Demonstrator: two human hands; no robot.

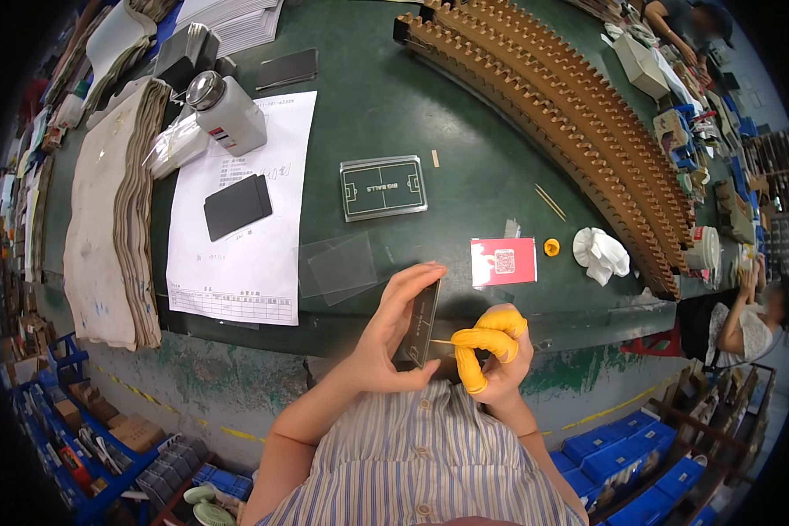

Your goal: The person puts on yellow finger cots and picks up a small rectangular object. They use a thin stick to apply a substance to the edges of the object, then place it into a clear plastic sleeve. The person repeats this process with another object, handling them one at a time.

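Held tilted by its edges in my left hand is a thin dark card with light printing. Yellow finger cots cover several fingers of my right hand, which pinches a thin wooden toothpick. The toothpick's tip points at the card's face; whether it touches I cannot tell. Beyond my hands on the green table lies a stack of dark cards with a white pitch drawing. A pink card with a square code lies just past my right hand, near a small yellow finger cot.
A crumpled white tissue and two toothpicks lie to the right, before long notched wooden racks. At left, a pump bottle and black cards rest on a printed sheet. Clear film lies nearby. Other people sit at right.
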